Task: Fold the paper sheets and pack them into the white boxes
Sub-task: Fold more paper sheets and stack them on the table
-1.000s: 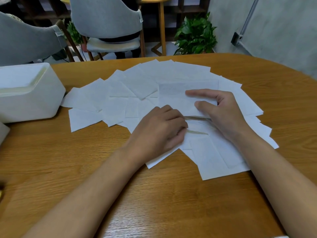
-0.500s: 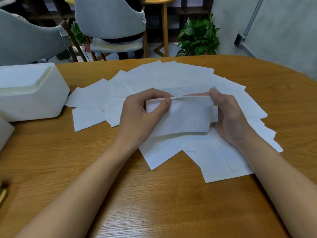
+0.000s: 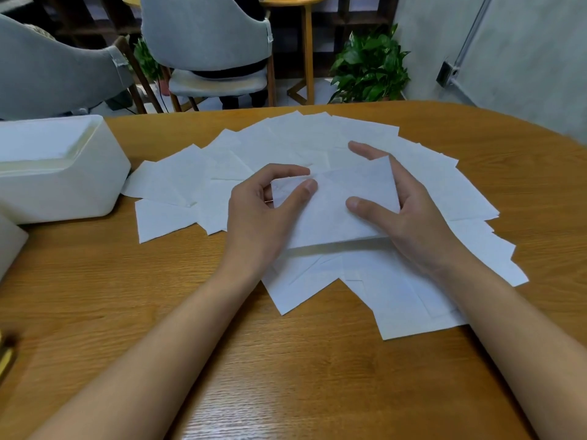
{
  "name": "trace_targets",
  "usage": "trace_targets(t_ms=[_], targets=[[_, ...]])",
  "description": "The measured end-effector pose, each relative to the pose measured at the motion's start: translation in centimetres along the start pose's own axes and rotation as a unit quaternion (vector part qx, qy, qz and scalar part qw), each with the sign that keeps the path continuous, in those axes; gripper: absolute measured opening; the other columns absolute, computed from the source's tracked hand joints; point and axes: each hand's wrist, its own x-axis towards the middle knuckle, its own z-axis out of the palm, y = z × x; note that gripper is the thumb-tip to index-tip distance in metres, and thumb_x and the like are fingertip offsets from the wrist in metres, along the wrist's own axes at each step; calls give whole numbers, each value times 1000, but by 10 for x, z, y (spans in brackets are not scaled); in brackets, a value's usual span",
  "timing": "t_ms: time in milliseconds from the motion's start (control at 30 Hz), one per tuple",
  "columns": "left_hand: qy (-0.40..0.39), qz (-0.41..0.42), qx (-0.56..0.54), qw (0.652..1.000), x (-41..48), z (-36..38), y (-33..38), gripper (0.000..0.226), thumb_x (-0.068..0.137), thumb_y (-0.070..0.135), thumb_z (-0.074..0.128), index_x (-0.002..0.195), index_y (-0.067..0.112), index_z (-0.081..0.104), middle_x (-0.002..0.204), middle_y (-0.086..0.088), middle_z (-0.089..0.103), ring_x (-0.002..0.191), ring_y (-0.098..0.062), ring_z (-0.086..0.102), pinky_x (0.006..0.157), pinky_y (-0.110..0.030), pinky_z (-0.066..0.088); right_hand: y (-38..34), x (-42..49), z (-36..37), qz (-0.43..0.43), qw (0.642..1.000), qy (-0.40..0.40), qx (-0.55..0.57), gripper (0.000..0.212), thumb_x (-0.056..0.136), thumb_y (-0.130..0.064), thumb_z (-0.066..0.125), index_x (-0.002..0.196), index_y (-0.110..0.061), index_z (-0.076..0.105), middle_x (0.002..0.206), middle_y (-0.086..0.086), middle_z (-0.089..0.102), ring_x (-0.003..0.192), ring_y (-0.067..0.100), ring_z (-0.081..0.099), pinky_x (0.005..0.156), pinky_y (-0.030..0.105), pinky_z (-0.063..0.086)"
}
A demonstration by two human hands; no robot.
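**A:** What lies nearest?

**B:** Bare wood of the table (image 3: 286, 376). Both forearms reach across it to a fan of loose paper sheets (image 3: 397, 300), which lie flat and overlap.

**A:** And the hands?

**B:** They are over the middle of the fan. The left hand (image 3: 257, 217) pinches the left end of a folded sheet (image 3: 336, 204), with its fingers (image 3: 286, 169) curled, the thumb on the near face and the forefinger at the top edge. The right hand (image 3: 409, 217) grips the other end, with the thumb on the near face and the fingers (image 3: 365, 150) behind (only the forefinger's tip shows past the top corner).

**A:** Is that sheet resting on the pile?

**B:** It is tilted up, and its lower edge throws a shadow on the sheets beneath.

**A:** Where are the boxes?

**B:** A corner of a second box (image 3: 9, 246) pokes in at the left edge. Farther back, the white box (image 3: 57, 185) stands just beside the fan's left tip. Beyond the table are grey chairs (image 3: 203, 30) and a potted plant (image 3: 370, 65).
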Motion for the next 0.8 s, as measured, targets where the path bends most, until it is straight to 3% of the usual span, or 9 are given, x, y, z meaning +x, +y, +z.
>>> trace_targets(t_ms=[100, 167, 233, 300, 367, 467, 567, 667, 800], targets=[[19, 18, 23, 999, 2, -1, -5, 17, 91, 38, 82, 106, 32, 76, 71, -26, 56, 66, -44, 51, 55, -46, 39, 0, 0, 0, -12, 999, 0, -41, 68, 99, -10, 69, 155, -38, 41, 148, -22, 52, 133, -4, 52, 107, 16, 45], [33, 30, 34, 998, 2, -1, -4, 19, 90, 38, 83, 106, 31, 75, 65, -22, 46, 59, -31, 40, 54, -39, 33, -1, 0, 0, -30, 997, 6, -75, 71, 99, -10, 69, 156, -37, 36, 151, -32, 41, 134, -17, 42, 105, 4, 35], [53, 44, 47, 997, 0, -1, -2, 22, 89, 36, 84, 106, 28, 74, 66, -3, 44, 61, -13, 40, 58, -29, 36, 1, 2, -2, -28, 998, 3, -64, 72, 100, -12, 70, 155, -42, 37, 154, -30, 41, 140, -6, 43, 120, 27, 36], [72, 48, 61, 994, 0, -2, -2, 26, 89, 39, 84, 110, 28, 73, 85, 8, 60, 76, -6, 54, 67, -23, 44, 3, 2, -5, -26, 999, 8, -41, 70, 98, -14, 72, 151, -47, 40, 156, -21, 43, 143, 13, 47, 121, 57, 34], [70, 40, 72, 994, 3, -4, -1, 34, 91, 45, 80, 119, 31, 68, 116, 12, 63, 101, 0, 61, 77, -18, 49, 3, 4, -8, -27, 999, 18, 8, 66, 96, -13, 72, 145, -49, 45, 155, -10, 47, 141, 21, 51, 118, 65, 36], [-10, -37, -7, 999, 4, -5, 8, 43, 94, 35, 76, 134, 31, 59, 121, 8, 66, 100, 14, 63, 77, -10, 51, 1, 4, -9, -15, 995, 27, 92, 60, 98, -4, 68, 136, -46, 51, 148, 0, 54, 130, 28, 61, 106, 58, 52], [-51, -48, -43, 997, 2, -5, 11, 49, 95, 17, 78, 138, 28, 56, 102, 5, 77, 89, -7, 76, 71, -26, 61, 3, 4, -11, -7, 998, 11, 57, 46, 97, -7, 69, 130, -38, 59, 136, -8, 62, 127, 22, 62, 103, 47, 52], [-34, -17, 4, 999, 4, -6, 3, 51, 93, 20, 80, 137, 29, 55, 111, 0, 73, 91, -15, 77, 76, -39, 65, 4, 4, -11, -6, 999, -13, -42, 31, 96, -5, 70, 119, -25, 75, 126, -17, 71, 126, 3, 60, 106, 24, 46], [-60, 108, 188, 974, 9, -15, -1, 55, 89, 33, 83, 134, 32, 53, 123, 10, 57, 102, -7, 60, 78, -15, 50, 6, 4, -13, 8, 997, 43, -71, 34, 97, 3, 64, 113, -21, 80, 115, -21, 76, 115, -5, 65, 94, 10, 46]])
